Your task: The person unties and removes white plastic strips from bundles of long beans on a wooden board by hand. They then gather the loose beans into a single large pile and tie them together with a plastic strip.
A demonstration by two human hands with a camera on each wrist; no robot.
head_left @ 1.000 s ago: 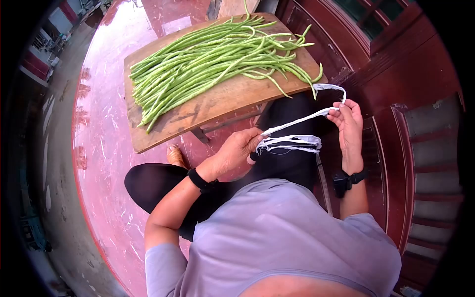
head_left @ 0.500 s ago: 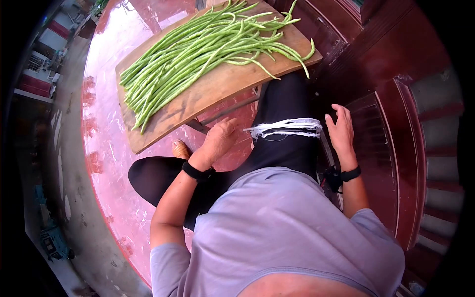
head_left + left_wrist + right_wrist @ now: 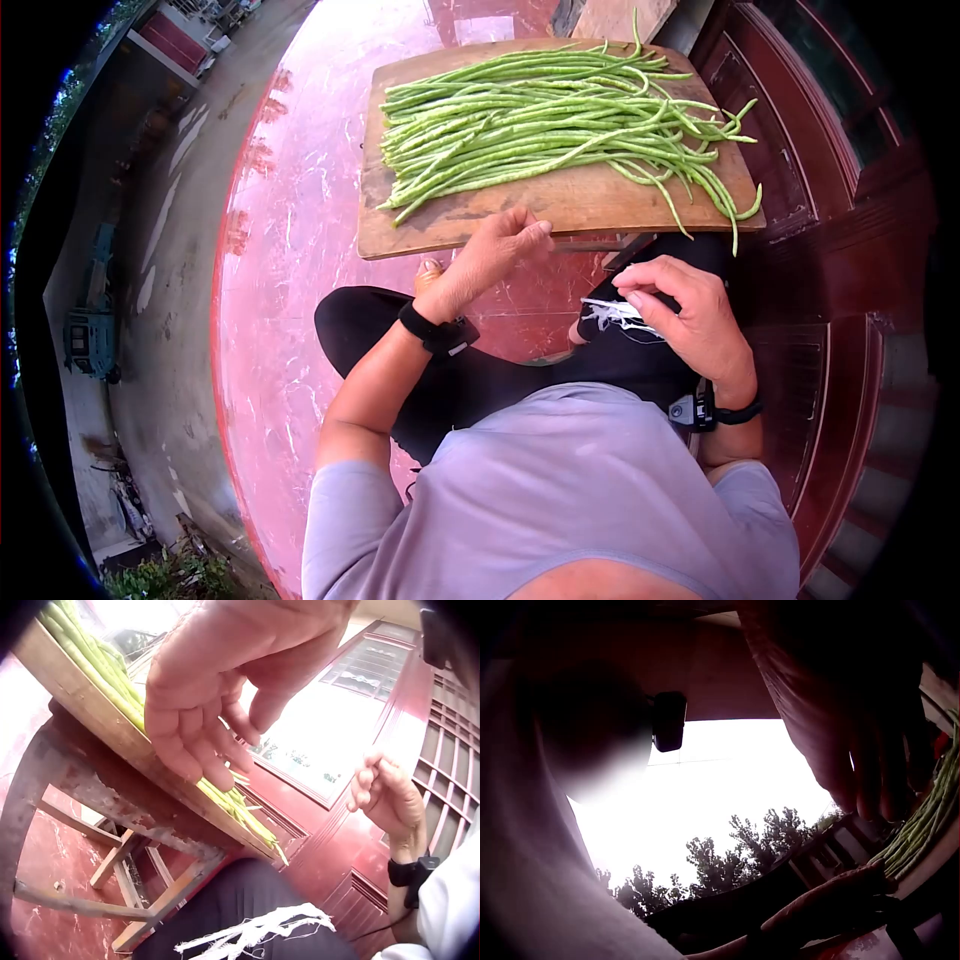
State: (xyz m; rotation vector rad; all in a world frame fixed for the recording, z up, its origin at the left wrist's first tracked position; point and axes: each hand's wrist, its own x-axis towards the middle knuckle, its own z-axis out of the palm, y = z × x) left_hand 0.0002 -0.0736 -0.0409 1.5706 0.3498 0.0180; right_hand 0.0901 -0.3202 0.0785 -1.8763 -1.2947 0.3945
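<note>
Long green beans (image 3: 540, 125) lie in a broad layer on a wooden bench top (image 3: 405, 235) in front of the person. Bent, relaxed fingers of the left hand (image 3: 495, 255) hover at the bench's near edge, holding nothing. In the left wrist view, that hand overlaps the bench rim and the bean ends. White cloth strips (image 3: 259, 934) with frayed threads are draped over the right thigh. Above them is the right hand (image 3: 695, 315), its fingers loosely bent around nothing and hiding part of the strips in the head view.
Wooden legs (image 3: 127, 900) support the bench on a glossy red floor (image 3: 290, 350). Dark red door panels (image 3: 800, 400) stand close on the right. The person's left knee (image 3: 350, 320) is bent below the bench.
The strip stretched between both hands was let go and rests with the others on the thigh. The right hand swung out, then back over the strips; the left moved to the bench edge.
</note>
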